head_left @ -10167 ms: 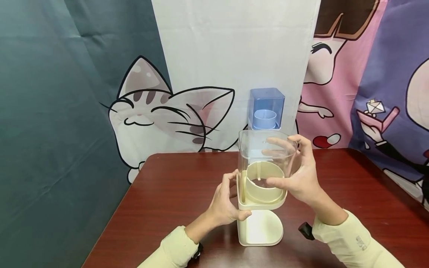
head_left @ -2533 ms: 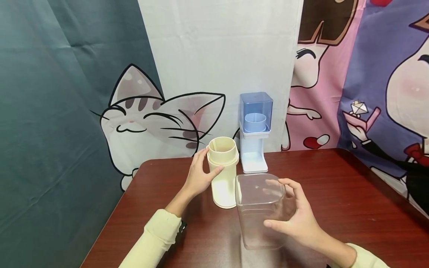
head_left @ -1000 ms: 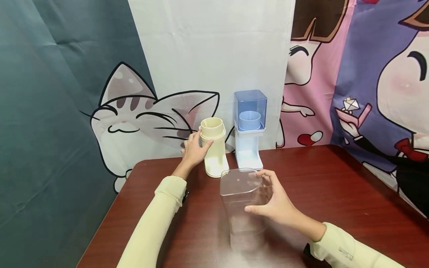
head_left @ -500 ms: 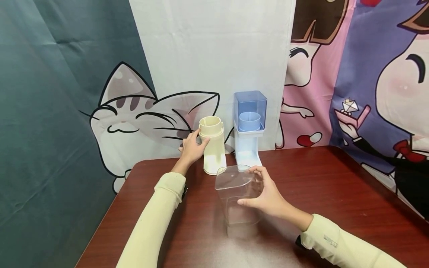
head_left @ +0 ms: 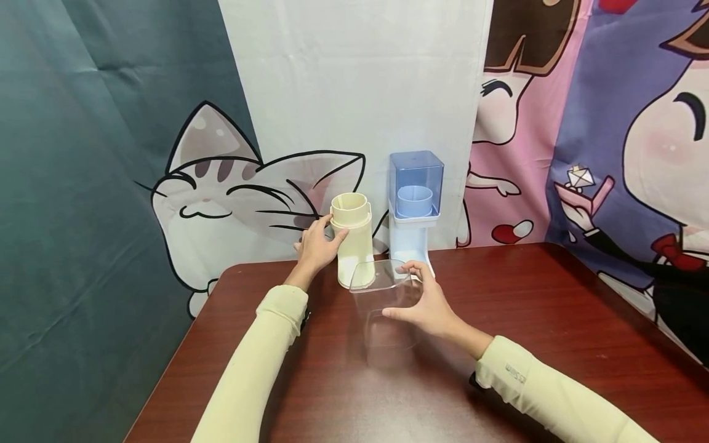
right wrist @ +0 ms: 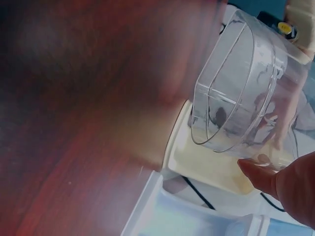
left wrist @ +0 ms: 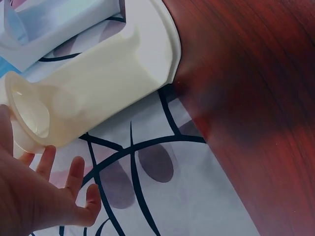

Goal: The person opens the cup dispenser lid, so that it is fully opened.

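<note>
A cream dispenser stand (head_left: 354, 246) stands upright at the back of the table, with a round ring (head_left: 351, 209) on top. My left hand (head_left: 318, 247) grips its upper part, thumb in front; in the left wrist view some fingers (left wrist: 75, 174) stick out past the ring. With thumb and fingers my right hand (head_left: 426, 307) holds a clear plastic cover (head_left: 382, 332) by its side, closer to me than the stand. In the right wrist view the cover's rim (right wrist: 202, 98) overlaps the cream stand's base (right wrist: 197, 162).
A blue dispenser (head_left: 410, 234) with a tinted blue cover (head_left: 415, 169) stands just right of the cream stand. The brown table (head_left: 332, 400) ends at a cartoon-print curtain (head_left: 310, 92) behind both.
The cream stand moved back beside the blue dispenser, after the clear cover came off it. Over the last second the cover has moved away from me, toward the stands; my left hand stays nearly still.
</note>
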Available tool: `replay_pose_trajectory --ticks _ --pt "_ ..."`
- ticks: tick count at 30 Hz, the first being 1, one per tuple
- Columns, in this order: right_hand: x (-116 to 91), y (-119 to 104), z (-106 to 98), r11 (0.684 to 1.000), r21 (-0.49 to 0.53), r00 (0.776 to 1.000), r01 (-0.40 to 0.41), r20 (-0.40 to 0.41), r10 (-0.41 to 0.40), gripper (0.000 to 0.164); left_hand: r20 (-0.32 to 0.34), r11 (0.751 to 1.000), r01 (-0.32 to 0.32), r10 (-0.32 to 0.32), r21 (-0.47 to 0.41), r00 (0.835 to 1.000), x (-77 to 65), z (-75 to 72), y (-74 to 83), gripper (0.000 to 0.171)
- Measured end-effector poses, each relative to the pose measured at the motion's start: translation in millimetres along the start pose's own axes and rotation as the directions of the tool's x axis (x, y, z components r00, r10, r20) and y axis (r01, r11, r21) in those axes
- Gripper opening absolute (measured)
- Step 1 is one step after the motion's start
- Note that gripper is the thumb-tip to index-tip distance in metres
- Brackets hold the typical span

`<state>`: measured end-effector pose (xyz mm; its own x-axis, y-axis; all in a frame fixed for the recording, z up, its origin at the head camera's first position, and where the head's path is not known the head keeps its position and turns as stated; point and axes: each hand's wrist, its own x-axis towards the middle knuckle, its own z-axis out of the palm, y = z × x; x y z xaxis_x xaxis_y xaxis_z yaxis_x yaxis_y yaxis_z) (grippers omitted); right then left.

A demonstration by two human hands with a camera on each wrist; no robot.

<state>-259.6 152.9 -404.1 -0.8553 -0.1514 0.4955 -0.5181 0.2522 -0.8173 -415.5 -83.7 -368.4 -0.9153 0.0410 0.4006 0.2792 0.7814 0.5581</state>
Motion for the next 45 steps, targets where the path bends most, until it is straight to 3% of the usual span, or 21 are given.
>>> replay_pose_trajectory --ticks 4,16,24,30,40,45 --pt "14.4 24.7 5.9 0.998 0.067 1.0 0.003 -0.009 -0.002 0.086 -0.033 1.0 0.001 0.0 0.017 0.999 1.2 0.3 -0.4 0.066" --pt "35.1 37.9 20.8 0.998 0.048 1.0 -0.031 -0.002 0.031 0.083 -0.048 1.0 0.014 -0.013 0.025 0.999 0.0 4.5 5.0 0.067" --pt "50.1 43.8 30.6 0.999 -0.02 0.999 -0.034 0.007 0.034 0.083 -0.035 0.993 0.01 -0.015 -0.114 0.999 -1.6 4.3 -1.9 0.066" --pt "58.6 52.6 33.4 0.999 -0.026 0.999 -0.035 0.007 0.036 0.086 -0.017 0.984 -0.042 0.039 -0.171 0.999 -1.6 4.0 -5.9 0.062" --pt "65.5 63.4 34.7 1.0 -0.019 0.998 0.02 0.062 -0.018 0.087 -0.046 0.953 -0.073 0.063 -0.294 0.997 -22.6 2.1 -4.0 0.058" --pt "68.0 67.9 32.1 1.0 0.01 0.995 0.006 0.104 -0.007 0.086 -0.104 0.916 -0.103 0.067 -0.388 0.992 -37.5 -0.1 -10.1 0.057"
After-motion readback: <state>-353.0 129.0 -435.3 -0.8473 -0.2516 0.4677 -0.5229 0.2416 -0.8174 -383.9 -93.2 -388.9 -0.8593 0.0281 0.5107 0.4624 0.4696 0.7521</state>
